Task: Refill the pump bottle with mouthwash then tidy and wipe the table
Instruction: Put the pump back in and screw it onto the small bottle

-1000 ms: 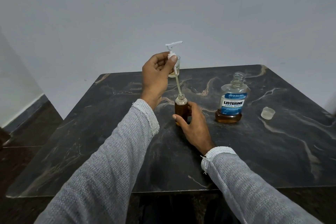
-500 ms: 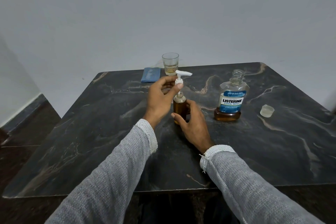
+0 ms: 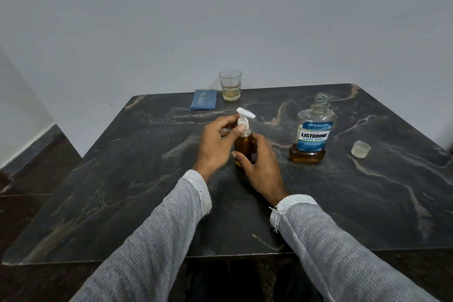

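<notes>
- Nearest, both grey sleeves reach in over the near edge of the dark marbled table.
- At mid-table the right hand wraps the amber pump bottle, which stands upright, while the left hand pinches the white pump head at its collar on the neck.
- Risk, as I judge it: if the collar goes on cross-threaded or loose, the full bottle could leak when pumped; a hard twist against a slack hold could tip it.
- To the right, the mouthwash bottle stands uncapped with liquid low inside; a careless sleeve could knock it and spill. Its clear cap lies further right, well apart.
- At the far edge sit a folded blue cloth and a glass holding a little pale liquid.
- Beyond, a plain grey wall; dark floor to the left.
</notes>
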`<move>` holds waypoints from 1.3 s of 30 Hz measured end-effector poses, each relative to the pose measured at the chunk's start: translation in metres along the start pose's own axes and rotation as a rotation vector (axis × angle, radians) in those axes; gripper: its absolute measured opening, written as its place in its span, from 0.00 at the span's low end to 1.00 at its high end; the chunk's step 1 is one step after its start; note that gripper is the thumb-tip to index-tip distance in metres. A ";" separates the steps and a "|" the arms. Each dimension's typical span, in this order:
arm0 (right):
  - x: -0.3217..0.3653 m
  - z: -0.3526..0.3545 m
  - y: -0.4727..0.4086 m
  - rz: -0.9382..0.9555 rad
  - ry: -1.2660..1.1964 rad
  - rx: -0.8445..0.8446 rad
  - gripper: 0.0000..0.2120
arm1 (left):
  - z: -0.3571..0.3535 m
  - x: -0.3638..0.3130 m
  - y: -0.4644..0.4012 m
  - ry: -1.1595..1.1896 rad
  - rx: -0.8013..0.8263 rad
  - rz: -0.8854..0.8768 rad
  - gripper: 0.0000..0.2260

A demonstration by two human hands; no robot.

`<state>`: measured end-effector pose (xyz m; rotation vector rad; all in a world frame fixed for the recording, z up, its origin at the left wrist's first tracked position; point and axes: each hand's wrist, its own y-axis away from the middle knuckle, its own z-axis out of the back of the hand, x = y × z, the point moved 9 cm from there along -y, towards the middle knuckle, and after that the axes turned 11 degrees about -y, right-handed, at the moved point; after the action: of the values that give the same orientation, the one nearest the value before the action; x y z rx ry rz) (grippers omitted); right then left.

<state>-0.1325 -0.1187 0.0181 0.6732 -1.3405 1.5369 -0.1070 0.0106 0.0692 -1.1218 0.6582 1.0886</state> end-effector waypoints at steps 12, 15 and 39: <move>-0.004 -0.002 -0.001 -0.015 0.013 0.010 0.24 | -0.004 -0.007 0.005 -0.006 0.053 -0.011 0.15; -0.005 -0.002 -0.001 -0.024 0.024 0.010 0.25 | -0.004 -0.007 0.004 0.027 -0.019 0.032 0.13; -0.003 -0.002 0.000 0.004 0.006 0.020 0.24 | -0.011 -0.006 0.006 -0.021 0.062 -0.017 0.08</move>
<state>-0.1306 -0.1173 0.0154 0.6785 -1.3237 1.5563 -0.1134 -0.0018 0.0682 -1.0596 0.6609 1.0574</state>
